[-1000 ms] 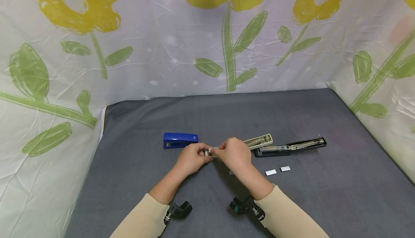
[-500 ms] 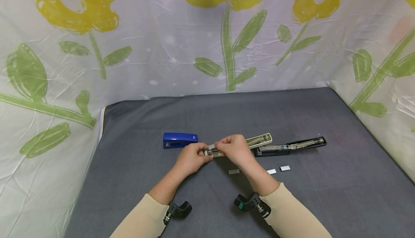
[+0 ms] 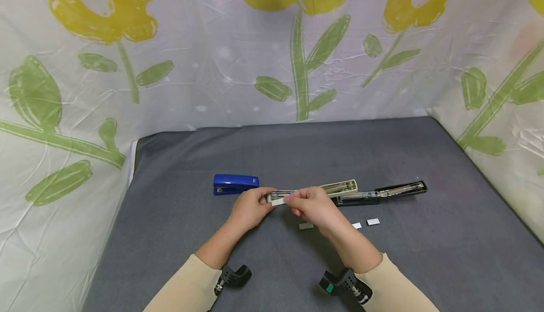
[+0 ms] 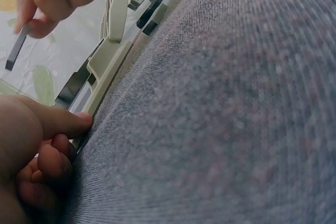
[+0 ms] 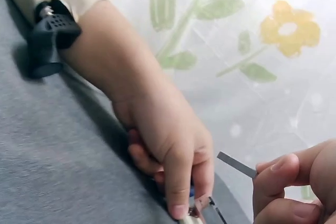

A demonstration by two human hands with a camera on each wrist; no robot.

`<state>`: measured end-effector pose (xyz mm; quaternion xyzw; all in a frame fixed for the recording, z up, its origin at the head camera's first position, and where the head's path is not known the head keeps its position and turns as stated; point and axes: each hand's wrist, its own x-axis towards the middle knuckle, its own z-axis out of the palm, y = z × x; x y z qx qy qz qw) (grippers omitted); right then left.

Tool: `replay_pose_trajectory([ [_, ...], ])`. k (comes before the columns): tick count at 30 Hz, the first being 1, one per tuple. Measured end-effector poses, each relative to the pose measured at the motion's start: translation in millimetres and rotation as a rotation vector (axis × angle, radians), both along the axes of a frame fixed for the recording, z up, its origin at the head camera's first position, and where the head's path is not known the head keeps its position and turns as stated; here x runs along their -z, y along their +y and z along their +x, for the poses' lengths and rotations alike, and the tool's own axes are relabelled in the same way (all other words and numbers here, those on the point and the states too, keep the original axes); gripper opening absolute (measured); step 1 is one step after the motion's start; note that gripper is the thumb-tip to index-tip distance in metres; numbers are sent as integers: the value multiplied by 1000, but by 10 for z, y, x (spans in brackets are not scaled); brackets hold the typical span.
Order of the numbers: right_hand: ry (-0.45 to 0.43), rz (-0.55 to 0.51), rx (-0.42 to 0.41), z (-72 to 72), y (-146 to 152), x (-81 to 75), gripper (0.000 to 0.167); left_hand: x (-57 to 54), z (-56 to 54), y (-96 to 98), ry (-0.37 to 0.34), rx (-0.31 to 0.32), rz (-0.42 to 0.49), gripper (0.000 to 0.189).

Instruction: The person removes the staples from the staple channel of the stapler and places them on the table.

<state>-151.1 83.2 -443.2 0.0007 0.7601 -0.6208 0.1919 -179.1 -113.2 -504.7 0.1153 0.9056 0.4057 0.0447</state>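
Note:
A cream stapler point(image 3: 340, 187) lies opened out flat, its metal staple tray exposed. My left hand point(image 3: 249, 209) grips its left end between thumb and fingers, pressing it on the cloth. Between the thumb and fingertips of my right hand point(image 3: 315, 209) is a strip of staples point(image 3: 277, 202). That strip point(image 5: 236, 163) sticks out free in the right wrist view. The left wrist view shows the strip point(image 4: 17, 50) held apart from the stapler body point(image 4: 107, 64). My right hand partly hides the stapler's middle in the head view.
Behind my left hand stands a closed blue stapler point(image 3: 235, 183). An opened black stapler point(image 3: 401, 189) lies to the right, close against the cream one. Several small pale strips, including one strip point(image 3: 373, 221), lie on the grey cloth point(image 3: 272, 156) in front.
My right hand has drawn back from the cream stapler's left end toward me and slightly right, and now shows the staple strip in its pinch. My left hand has stayed put.

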Motion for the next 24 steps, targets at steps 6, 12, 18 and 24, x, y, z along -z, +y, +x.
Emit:
replay_pose_trajectory([
  [6, 11, 16, -37, 155, 62, 74, 25, 6, -3, 12, -22, -12, -5, 31],
  [12, 13, 98, -17, 254, 17, 230, 19, -3, -9, -1, -25, -9, 4, 31],
  [18, 140, 289, -21, 310, -29, 307, 27, 5, -3, 3, -10, 13, 6, 28],
  [24, 256, 501, -27, 329, -45, 325, 33, 9, 10, 0, 19, 13, 6, 28],
])
